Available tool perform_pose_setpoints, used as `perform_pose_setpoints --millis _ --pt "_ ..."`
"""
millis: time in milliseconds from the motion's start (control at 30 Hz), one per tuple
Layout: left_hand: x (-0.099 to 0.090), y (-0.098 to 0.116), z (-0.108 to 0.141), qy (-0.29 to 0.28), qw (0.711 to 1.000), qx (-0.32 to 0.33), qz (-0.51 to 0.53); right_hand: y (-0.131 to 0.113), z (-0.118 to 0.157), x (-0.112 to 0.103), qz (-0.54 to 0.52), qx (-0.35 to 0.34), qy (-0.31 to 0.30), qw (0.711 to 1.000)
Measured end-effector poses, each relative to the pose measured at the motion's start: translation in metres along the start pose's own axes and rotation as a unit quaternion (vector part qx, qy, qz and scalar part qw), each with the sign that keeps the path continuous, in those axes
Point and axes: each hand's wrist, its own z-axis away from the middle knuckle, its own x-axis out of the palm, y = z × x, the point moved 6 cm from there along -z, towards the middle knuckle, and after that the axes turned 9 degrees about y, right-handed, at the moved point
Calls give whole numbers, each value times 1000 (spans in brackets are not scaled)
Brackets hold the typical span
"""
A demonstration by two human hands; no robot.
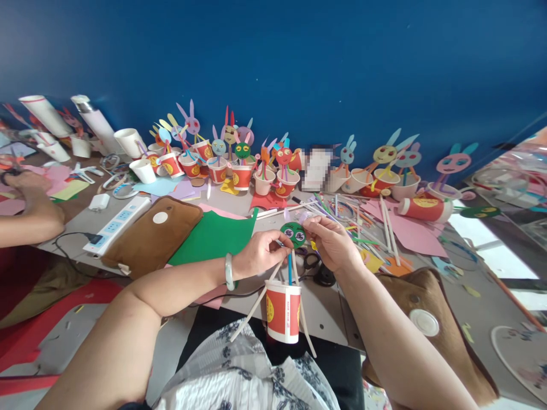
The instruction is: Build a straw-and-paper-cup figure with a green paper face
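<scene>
A red-and-white paper cup point(282, 313) is in front of my lap, with a blue stick point(290, 269) rising from it. At the top of that stick is a round green paper face point(293, 234) with spiral eyes. My left hand point(267, 253), wearing a pale bangle, pinches the face's lower left edge near the stick. On the upper right, my right hand point(332, 244) has thumb and fingers closed on a small lilac paper piece point(303, 218) at the face's edge. Long whitish sticks point(252, 313) slant down beside the cup.
Finished cup figures with paper rabbit faces point(243, 151) line the blue wall. Loose coloured sticks point(342, 213), green paper point(217, 233), brown cushions point(149, 233) and a power strip point(119, 222) lie on the table. Another person's arm point(29, 199) is at left.
</scene>
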Motion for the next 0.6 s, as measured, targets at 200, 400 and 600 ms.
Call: perform_pose_setpoints --millis 200,400,600 --pt "0 1 0 2 1000 -7 -12 1 1 0 -25 19 8 999" --pt "0 -1 0 -1 1000 -3 1 -1 3 1 -35 19 9 999" --pt "0 -1 0 2 1000 -6 -5 -1 3 0 -32 7 15 999"
